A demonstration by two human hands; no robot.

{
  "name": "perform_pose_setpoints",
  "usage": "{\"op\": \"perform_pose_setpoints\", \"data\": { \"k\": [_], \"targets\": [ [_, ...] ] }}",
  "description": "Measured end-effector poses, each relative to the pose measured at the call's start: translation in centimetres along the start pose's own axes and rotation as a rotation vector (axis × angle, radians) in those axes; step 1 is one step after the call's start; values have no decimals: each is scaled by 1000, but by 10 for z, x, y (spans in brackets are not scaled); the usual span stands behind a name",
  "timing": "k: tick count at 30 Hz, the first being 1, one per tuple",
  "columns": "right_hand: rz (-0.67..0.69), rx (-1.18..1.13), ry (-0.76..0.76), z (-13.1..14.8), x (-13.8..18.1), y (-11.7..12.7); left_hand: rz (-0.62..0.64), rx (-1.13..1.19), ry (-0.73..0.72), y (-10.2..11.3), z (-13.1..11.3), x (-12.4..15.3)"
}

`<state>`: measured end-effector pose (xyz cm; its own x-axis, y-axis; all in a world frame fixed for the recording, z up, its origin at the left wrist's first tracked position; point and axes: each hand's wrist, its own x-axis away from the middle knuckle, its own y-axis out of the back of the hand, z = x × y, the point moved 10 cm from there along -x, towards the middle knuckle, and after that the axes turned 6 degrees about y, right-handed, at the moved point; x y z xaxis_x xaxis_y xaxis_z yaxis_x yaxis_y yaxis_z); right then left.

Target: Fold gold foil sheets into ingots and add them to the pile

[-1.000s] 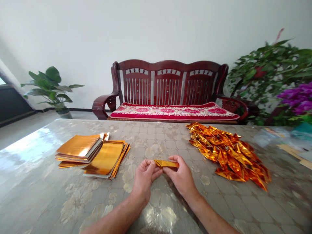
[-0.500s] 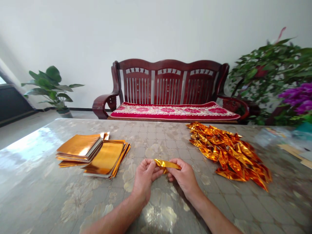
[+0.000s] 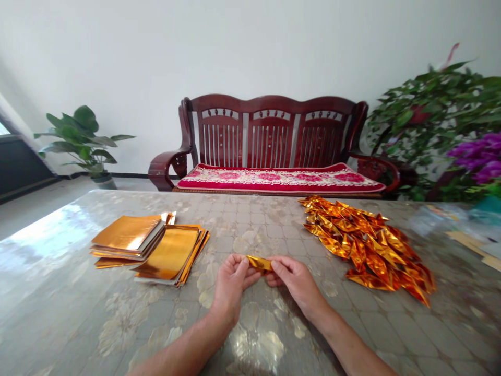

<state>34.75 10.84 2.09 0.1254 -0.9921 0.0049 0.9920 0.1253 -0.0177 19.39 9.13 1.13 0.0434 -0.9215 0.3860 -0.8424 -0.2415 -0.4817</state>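
A narrow folded piece of gold foil paper (image 3: 259,262) is stretched between my two hands, just over the table. My left hand (image 3: 231,279) pinches its left end between thumb and fingers. At its right end my right hand (image 3: 294,279) has closed, the thumb lying on top of the foil. Part of the strip is hidden under my fingers. Left of my hands lie stacks of flat gold foil sheets (image 3: 168,253), some with pale backs showing. Over to the right spreads a heap of folded, pointed gold foil pieces (image 3: 366,245).
The table (image 3: 250,334) has a shiny, flower-patterned cover. Clear plastic bags (image 3: 438,218) and tan strips (image 3: 475,248) lie at its right side. Beyond the far edge stands a dark red wooden bench (image 3: 270,136) with a red cushion. Potted plants flank it.
My right hand has shifted slightly left along the foil, and its thumb now covers the right end that stuck out before. The left hand has hardly moved.
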Motion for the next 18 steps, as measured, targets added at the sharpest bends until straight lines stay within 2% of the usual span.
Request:
{"op": "perform_pose_setpoints", "data": {
  "k": [4, 9, 12, 18],
  "targets": [
    [-42, 184, 56, -1, -5, 11, 19, -26, -50, -2, -4, 1],
    [-74, 434, 235, 24, -2, 15, 28, -47, -79, -1, -8, 0],
    [-69, 489, 287, 32, 1, 13, 29, -61, -96, -1, -10, -1],
    [-61, 556, 300, 30, 1, 12, 82, -131, -114, -5, -11, -6]
  ]
}}
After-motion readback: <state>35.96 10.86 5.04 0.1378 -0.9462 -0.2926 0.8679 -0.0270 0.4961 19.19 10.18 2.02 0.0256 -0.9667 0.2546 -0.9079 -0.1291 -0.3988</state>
